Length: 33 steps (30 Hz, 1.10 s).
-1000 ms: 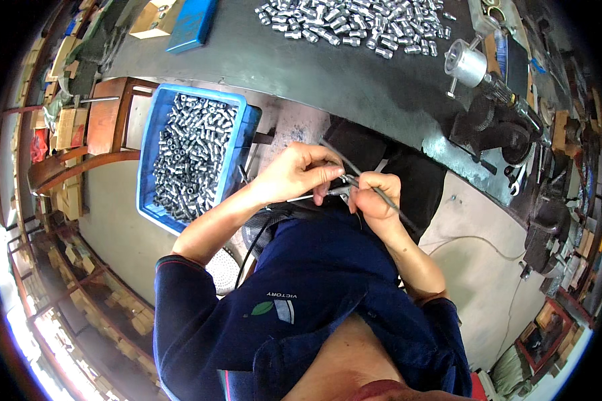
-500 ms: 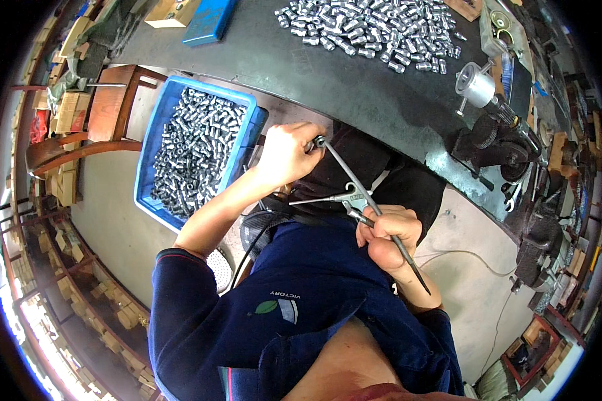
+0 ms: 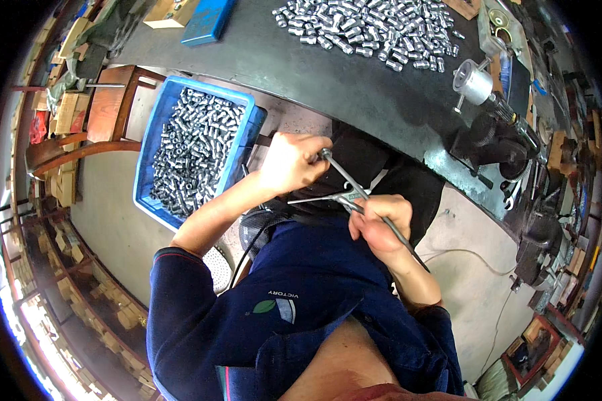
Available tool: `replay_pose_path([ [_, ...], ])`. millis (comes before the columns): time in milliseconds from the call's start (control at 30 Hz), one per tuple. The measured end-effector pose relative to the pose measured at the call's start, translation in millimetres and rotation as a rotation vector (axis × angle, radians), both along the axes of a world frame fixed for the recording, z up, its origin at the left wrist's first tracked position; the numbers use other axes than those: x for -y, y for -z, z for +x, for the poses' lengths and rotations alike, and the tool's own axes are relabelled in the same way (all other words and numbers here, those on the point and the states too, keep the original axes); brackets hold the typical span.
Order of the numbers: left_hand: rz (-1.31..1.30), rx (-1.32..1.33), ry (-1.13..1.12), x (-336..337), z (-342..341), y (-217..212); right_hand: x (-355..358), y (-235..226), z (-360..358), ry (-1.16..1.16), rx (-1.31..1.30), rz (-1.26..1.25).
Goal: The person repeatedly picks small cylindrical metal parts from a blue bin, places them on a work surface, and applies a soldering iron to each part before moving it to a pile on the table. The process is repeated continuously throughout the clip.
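- L hand (image 3: 291, 162): fingers curled tight on upper end of dark rod (image 3: 344, 174); can't tell if a small part's in there too.
- R hand (image 3: 386, 220): fingers closed w/ rod running thru; pale metal tool (image 3: 352, 198) just beside.
- Rod slants btwn hands, near bench (image 3: 294, 83) edge.
- Blue bin (image 3: 249, 127) w/ metal fittings (image 3: 197, 150) L of L hand; shiny pile (image 3: 374, 30) on bench.
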State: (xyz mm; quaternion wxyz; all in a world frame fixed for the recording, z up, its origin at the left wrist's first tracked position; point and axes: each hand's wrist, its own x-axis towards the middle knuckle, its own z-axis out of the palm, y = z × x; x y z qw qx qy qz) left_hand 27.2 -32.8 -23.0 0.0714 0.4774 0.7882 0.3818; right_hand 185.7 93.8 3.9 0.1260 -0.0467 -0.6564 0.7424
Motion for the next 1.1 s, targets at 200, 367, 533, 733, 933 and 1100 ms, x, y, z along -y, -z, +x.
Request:
replay_pose_path([
  [200,-0.009,-0.090,0.030,2.8,-9.7,5.7,-3.5,22.0,-17.7,0.029,-0.179,0.421],
  [367,0.046,0.002,-0.354,12.3,-47.0,-15.1,-6.4,8.8,10.5,0.036,-0.221,0.334],
  [533,0.154,0.016,-0.376,-5.6,-56.0,-35.1,0.1,16.7,17.9,0.008,-0.174,0.211],
  [733,0.213,0.071,-0.349,-22.5,-59.3,-31.9,2.4,24.4,23.7,0.042,-0.148,0.169],
  [933,0.082,-0.162,-0.246,-63.6,-85.0,6.1,-1.3,26.9,30.4,0.031,-0.099,0.116],
  [1100,-0.050,-0.296,-0.308,-91.9,-103.7,20.3,-5.4,33.3,39.6,0.071,-0.018,0.085],
])
